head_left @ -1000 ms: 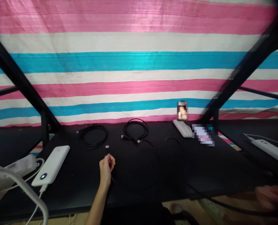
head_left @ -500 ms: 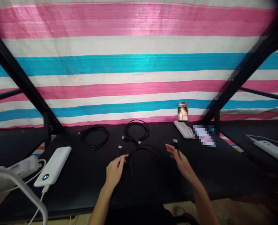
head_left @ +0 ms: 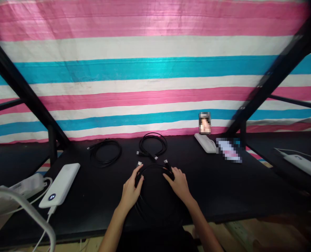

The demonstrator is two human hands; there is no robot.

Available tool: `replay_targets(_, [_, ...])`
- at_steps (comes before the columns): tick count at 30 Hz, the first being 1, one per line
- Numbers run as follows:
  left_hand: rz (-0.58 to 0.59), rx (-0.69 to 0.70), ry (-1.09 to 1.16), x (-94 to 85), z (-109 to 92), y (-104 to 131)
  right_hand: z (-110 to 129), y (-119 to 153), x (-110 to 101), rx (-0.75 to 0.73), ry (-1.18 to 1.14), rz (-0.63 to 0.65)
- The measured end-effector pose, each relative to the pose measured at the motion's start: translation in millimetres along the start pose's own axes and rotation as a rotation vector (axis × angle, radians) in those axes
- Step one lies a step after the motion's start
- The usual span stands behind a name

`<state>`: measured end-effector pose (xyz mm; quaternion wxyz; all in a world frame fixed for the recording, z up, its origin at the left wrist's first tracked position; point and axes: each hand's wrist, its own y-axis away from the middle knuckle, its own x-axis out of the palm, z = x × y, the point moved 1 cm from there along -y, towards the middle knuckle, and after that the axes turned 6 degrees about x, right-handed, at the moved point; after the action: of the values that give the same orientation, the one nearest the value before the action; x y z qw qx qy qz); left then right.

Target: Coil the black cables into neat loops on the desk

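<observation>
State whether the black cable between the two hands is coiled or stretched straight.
Coiled: the thin black cable curves round between the left hand and right hand.

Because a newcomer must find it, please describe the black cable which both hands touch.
Below the striped sheet is a black table. The black cable is the loop nearest the camera; unlike the left coil and right coil behind, it has the left hand and right hand on it.

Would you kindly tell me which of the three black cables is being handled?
The front cable, nearest the person: the left hand and right hand are on it, while the back-left coil and back-middle coil lie untouched.
</observation>
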<state>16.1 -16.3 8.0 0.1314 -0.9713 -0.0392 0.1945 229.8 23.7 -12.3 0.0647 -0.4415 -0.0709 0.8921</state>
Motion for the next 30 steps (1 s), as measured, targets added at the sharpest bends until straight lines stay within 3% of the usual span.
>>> replay_targets(7, [-0.136,-0.209,0.433,3.0,12,-8,-8,-3,-13,-0.009,-0.441,0.033])
replay_targets(10, [-0.13,-0.268,0.518,4.2,14,-10,-3,-4,-17,-0.022,-0.563,0.075])
replay_targets(12, [-0.067,-0.295,0.542,6.6,14,-10,7,-4,-16,-0.042,-0.599,0.122])
replay_targets(16, [0.17,-0.283,0.59,12.2,10,-8,36,-3,-4,-0.104,-0.684,0.203])
replay_targets(22, [0.472,-0.335,0.755,12.2,9,-6,51,1,17,0.042,-0.953,0.433])
replay_targets(26, [0.552,-0.353,0.967,12.2,11,-4,47,0,18,0.157,-1.068,0.536])
replay_targets(30, [0.522,-0.331,1.077,10.6,15,-5,46,-2,19,0.207,-1.14,0.497])
